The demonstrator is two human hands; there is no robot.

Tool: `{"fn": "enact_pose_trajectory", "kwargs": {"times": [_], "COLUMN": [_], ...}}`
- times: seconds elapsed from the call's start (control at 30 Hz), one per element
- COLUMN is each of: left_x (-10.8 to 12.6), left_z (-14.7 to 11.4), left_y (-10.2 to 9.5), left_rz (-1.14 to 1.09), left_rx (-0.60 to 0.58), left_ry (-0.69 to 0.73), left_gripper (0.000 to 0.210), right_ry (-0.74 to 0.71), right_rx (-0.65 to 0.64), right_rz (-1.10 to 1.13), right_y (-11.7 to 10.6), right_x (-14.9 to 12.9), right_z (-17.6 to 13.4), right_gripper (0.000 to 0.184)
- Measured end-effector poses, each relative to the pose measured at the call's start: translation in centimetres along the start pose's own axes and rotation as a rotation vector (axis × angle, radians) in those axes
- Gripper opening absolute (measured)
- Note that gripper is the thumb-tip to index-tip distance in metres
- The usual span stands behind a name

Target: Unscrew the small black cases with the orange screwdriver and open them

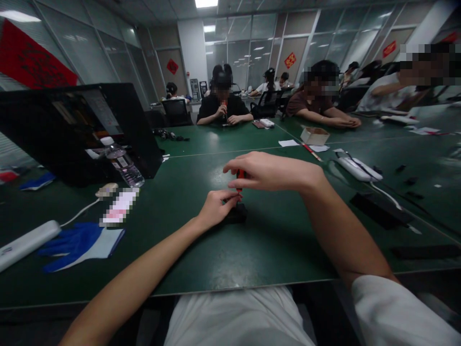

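Note:
My right hand (255, 172) is above the middle of the green table, with its fingers closed round the handle of a red-and-black screwdriver (240, 174). The screwdriver stands upright, shaft pointing down. Just below, my left hand (218, 206) rests low, thumb and fingers drawn together beside the shaft's lower end. Whatever they pinch there is too small to tell. A black block-like part (237, 215) lies on the table under the left fingertips. The left hand partly covers this part, and the screwdriver's tip cannot be made out.
At left stand an open computer case (140, 129) and a water bottle (124, 163). Nearer lie blue-and-white gloves (82, 245), a phone (120, 206) and a white power strip (29, 244). Another power strip (360, 169) and a small box (314, 136) are right. People sit across the table.

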State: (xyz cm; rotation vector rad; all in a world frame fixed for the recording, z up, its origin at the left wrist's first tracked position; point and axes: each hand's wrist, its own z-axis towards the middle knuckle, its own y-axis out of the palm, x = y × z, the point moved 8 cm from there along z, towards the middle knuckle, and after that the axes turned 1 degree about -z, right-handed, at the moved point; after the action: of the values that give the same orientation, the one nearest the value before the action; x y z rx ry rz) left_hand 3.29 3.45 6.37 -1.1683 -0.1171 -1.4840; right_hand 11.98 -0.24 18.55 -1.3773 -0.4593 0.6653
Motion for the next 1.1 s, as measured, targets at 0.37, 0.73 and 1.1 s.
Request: {"fn": "enact_pose_trajectory", "kwargs": {"times": [0.37, 0.73, 1.1], "left_x": [-0.5, -0.1, 0.0], "left_z": [-0.7, -0.7, -0.5], "left_y": [0.0, 0.0, -0.2], "left_rz": [0.081, 0.127, 0.196], "left_rx": [0.062, 0.049, 0.033], "left_ry": [-0.072, -0.026, 0.022], "left_gripper": [0.014, 0.015, 0.018], "right_ry": [-0.114, -0.107, -0.083], "right_rx": [0.062, -0.017, -0.056], "right_rz": [-0.021, -0.022, -0.053], "right_y": [-0.5, -0.7, -0.4], "right_x": [-1.0, -2.0, -1.7], "right_z": [-0.6, -0.9, -0.6], "right_gripper": [0.017, 0.016, 0.019]}}
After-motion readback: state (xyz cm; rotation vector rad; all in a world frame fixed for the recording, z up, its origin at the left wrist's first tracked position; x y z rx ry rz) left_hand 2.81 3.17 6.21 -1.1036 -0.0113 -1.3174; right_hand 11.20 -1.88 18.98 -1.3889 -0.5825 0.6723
